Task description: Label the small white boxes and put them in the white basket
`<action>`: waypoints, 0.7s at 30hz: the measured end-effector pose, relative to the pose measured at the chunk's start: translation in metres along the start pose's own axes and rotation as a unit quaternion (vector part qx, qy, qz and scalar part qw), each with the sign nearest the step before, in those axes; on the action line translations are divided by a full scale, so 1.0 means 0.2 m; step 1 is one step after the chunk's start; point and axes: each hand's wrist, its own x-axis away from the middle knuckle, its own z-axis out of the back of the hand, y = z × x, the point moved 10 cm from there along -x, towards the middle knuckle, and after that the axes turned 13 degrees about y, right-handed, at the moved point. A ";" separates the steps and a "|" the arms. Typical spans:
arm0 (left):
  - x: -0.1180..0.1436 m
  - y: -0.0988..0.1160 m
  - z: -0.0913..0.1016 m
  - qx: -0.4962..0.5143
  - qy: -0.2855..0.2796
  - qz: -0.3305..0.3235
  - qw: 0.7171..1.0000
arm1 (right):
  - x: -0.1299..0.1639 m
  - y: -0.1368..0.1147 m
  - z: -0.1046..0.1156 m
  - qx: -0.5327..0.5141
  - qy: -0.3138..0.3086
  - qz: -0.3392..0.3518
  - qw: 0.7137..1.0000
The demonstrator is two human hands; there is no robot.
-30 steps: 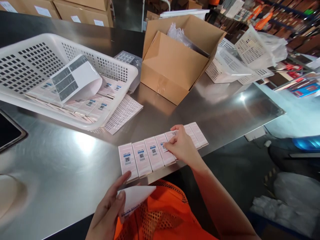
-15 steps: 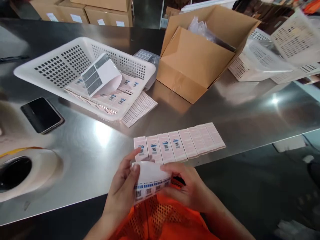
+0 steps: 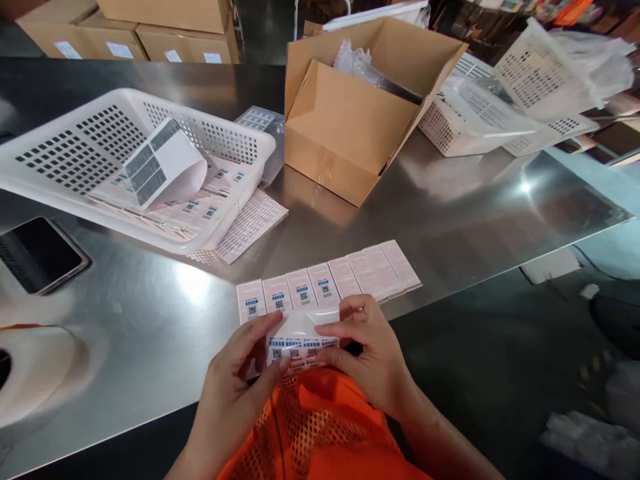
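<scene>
A sheet of label stickers (image 3: 303, 325), white and curved at the top with blue-headed QR labels along its lower part, is held in front of my orange mesh vest. My left hand (image 3: 237, 367) grips its left end between thumb and fingers. At the right end, the thumb and forefinger of my right hand (image 3: 373, 350) pinch the sheet. Just beyond lies a slanting row of slim pale pink boxes (image 3: 353, 273) on the steel table. Those on the left carry blue-headed QR labels; the ones on the right show none. My fingers and the sheet cover some lower box ends.
A white perforated basket (image 3: 240, 143) holds labelled pink boxes and a folded label sheet (image 3: 163, 163). Printed sheets (image 3: 255, 223) lie partly under it. Behind stand an open carton (image 3: 340, 127) and more white baskets (image 3: 480, 120). A phone (image 3: 40, 253) and a tape roll (image 3: 37, 373) are left.
The view has shifted right, so table things appear farther left. The sheet is now more level, with its labels facing me, and my right fingers have moved up along its right end.
</scene>
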 end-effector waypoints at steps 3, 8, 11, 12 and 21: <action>-0.01 0.03 -0.03 -0.041 -0.012 -0.024 0.999 | -0.01 -0.01 0.06 0.022 0.021 0.017 0.999; 0.00 0.11 -0.05 -0.007 -0.011 -0.068 0.998 | -0.02 -0.02 0.10 0.005 0.001 0.006 1.000; 0.02 0.06 -0.08 0.079 -0.004 0.019 0.997 | -0.03 0.02 0.09 -0.029 -0.015 -0.057 0.998; 0.04 0.02 -0.09 0.107 -0.004 0.060 0.992 | -0.02 0.05 0.09 -0.034 -0.009 -0.086 0.996; 0.08 -0.16 -0.15 0.205 -0.010 0.219 0.954 | -0.03 -0.11 0.15 -0.064 -0.010 0.088 0.994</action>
